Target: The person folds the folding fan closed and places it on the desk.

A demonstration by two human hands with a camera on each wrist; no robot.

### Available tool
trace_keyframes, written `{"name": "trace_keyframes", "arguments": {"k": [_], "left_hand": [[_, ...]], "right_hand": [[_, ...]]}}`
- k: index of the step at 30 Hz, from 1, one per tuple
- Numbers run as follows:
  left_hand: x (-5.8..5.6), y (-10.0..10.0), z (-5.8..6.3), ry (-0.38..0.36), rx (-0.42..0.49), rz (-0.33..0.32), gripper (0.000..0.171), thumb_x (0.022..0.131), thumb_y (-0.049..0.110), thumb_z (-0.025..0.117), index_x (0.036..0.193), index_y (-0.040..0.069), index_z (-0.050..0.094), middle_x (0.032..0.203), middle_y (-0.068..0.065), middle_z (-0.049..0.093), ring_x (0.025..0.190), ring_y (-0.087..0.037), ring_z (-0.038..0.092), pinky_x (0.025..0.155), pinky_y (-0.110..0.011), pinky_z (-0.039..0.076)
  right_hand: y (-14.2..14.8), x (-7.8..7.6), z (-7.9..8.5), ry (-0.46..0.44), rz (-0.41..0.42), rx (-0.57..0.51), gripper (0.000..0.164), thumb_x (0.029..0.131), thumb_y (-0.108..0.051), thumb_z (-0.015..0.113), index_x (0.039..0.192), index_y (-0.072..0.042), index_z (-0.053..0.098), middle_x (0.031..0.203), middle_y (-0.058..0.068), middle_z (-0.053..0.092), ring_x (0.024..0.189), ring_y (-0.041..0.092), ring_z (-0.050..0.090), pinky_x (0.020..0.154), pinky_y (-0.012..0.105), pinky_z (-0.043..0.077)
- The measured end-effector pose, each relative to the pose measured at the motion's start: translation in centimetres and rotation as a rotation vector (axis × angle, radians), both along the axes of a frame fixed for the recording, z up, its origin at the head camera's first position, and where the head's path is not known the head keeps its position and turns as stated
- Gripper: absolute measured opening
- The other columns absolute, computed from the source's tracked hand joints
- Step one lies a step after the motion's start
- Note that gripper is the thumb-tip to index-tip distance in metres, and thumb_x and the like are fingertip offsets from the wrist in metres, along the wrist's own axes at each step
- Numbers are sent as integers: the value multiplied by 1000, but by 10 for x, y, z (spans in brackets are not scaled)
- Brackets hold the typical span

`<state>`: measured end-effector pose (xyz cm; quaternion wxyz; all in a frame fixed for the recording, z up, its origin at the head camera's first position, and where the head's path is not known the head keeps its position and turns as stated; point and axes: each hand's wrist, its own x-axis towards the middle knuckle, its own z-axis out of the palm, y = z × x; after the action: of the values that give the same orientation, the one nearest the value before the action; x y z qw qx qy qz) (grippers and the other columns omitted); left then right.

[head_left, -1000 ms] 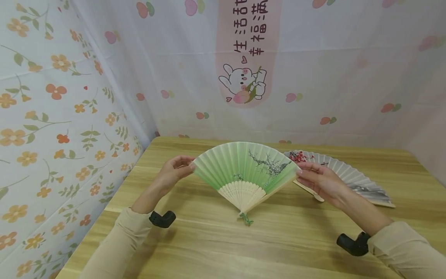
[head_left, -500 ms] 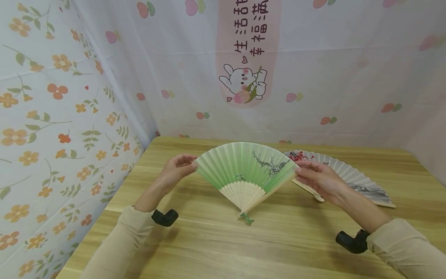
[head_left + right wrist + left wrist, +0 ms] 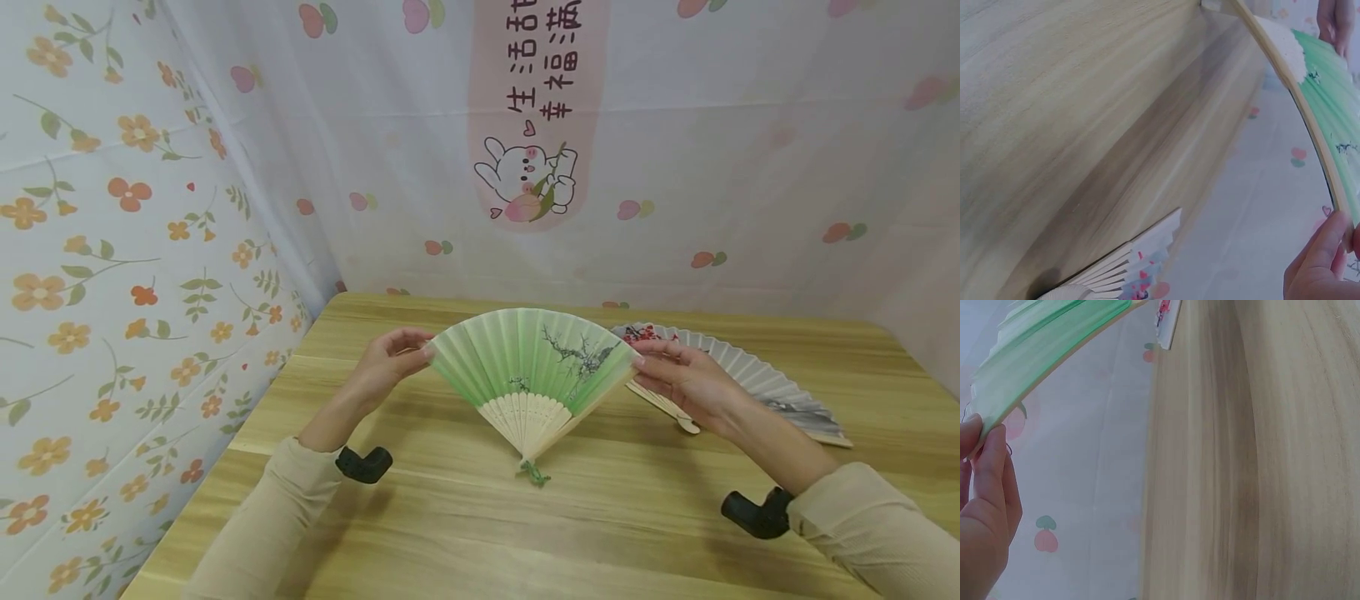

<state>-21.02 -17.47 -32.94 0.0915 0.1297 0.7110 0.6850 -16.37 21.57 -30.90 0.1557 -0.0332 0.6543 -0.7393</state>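
A green folding fan (image 3: 517, 354) with a dark branch print is spread open above the table, its pale ribs meeting at the bottom. A green tasselled cord (image 3: 534, 473) hangs from the pivot. At the upper left corner of the fan, my left hand (image 3: 386, 367) pinches the edge between thumb and fingers; the left wrist view shows the same pinch on the green leaf (image 3: 1035, 369). My right hand (image 3: 693, 383) pinches the opposite outer corner, and the right wrist view shows its fingers on the wooden guard stick (image 3: 1316, 131).
Behind my right hand, a grey-white folding fan (image 3: 757, 375) with red blossoms lies spread on the wooden table (image 3: 465, 533). A patterned cloth (image 3: 675, 150) hangs along the back edge, and a flowered cloth (image 3: 150, 275) hangs at the left.
My left hand has shifted slightly to the right, bringing the left corner of the green fan inward so its spread is a little narrower. The right hand has barely moved.
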Motion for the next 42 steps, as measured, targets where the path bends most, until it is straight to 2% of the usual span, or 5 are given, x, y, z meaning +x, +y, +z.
{"name": "trace_keyframes", "arguments": {"k": [9,18,32,42], "left_hand": [[1,2,5,-7,15,16,29,86,4,56,113,-5,48,95,-4,48,89,-12,54,87,-29,45],[-1,4,8,0,22,0,29,86,4,56,113,-4,49,96,-4,49,91,-14,53,89,-31,44],[-1,9,11,3,39,3,26,86,2,55,110,-4,50,94,-3,50,88,-12,53,87,-29,45],[-2,13,12,8,68,2,21,85,1,56,106,-1,52,92,-2,51,86,-11,53,86,-28,46]], "right_hand": [[-5,-3,4,24,24,18,25,88,-12,56,111,-6,48,105,0,51,92,8,57,83,22,46],[-9,-4,9,29,33,62,29,87,-15,57,112,-5,48,106,1,51,93,8,57,86,24,44],[-15,-7,12,54,45,91,32,87,-17,57,115,-3,45,118,3,36,94,7,55,85,22,45],[-20,-6,16,64,40,77,31,86,-14,59,113,-4,47,110,2,46,93,8,56,86,23,45]]}}
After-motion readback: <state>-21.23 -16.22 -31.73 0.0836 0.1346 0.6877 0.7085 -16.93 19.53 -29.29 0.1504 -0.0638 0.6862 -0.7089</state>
